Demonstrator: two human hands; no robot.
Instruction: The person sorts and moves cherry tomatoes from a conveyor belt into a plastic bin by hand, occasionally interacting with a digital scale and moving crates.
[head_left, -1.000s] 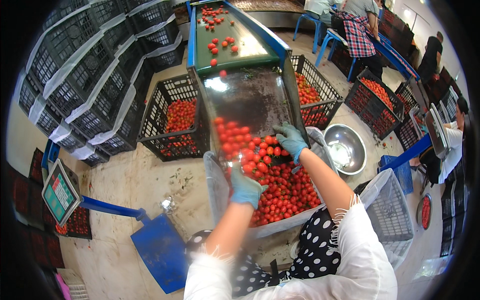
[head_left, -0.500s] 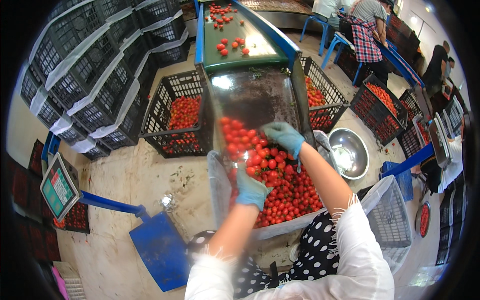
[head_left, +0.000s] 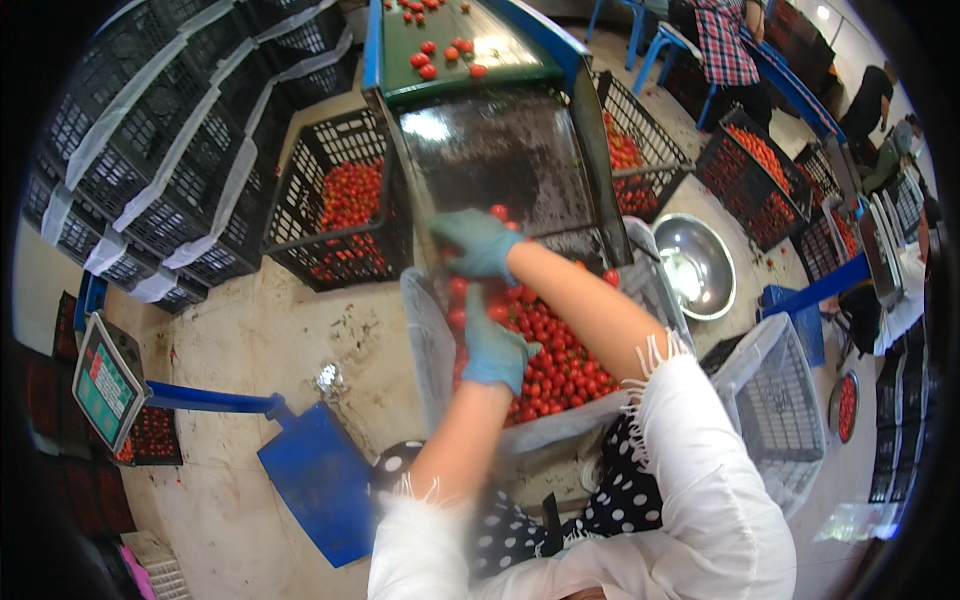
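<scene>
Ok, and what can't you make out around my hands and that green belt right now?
Right hand: head view, its fingers are blurred, so whether they grip anything is unclear.
Left hand: head view, it hides whatever lies beneath its palm.
Lined crate: head view, its floor is covered by tomatoes.
Green belt: head view, far end cut off by the top edge.

Tomatoes [head_left: 560, 350]: red, the brightest colour I see here
Gloves [head_left: 497, 352]: pale blue, both
Sleeves [head_left: 715, 440]: white
Legwear [head_left: 625, 480]: black with white polka dots
Belt [head_left: 495, 50]: green, between blue rails [head_left: 373, 45]
Stacked crates [head_left: 150, 140]: black, banded white
Scale [head_left: 215, 398]: blue platform [head_left: 320, 485], red-and-green panel [head_left: 105, 385]
Bowl [head_left: 693, 268]: silver
Co-worker's apron [head_left: 727, 45]: red-and-white check
</scene>
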